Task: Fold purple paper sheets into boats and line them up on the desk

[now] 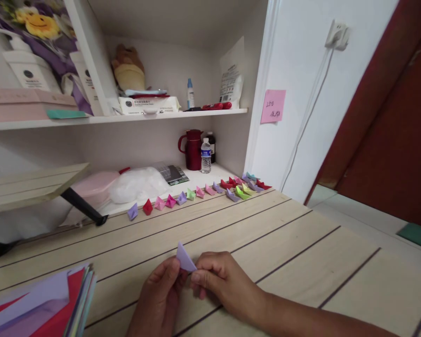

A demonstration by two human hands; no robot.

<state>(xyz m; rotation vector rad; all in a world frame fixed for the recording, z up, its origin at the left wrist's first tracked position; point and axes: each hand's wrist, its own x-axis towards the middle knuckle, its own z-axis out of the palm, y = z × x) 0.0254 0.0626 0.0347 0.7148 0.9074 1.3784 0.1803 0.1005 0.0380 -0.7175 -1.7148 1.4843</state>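
Both left hand and right hand pinch folded lilac paper in their fingers (its lower edge partly hidden).

Soft, diffuse light leaves the counter evenly lit and the white wall brightest, while the cabinet interior sits in greyish shade and the red door looks dim. The lilac paper shows pale and fairly clear; wide-angle distortion stretches and slants shapes toward the edges, with slight softness there.
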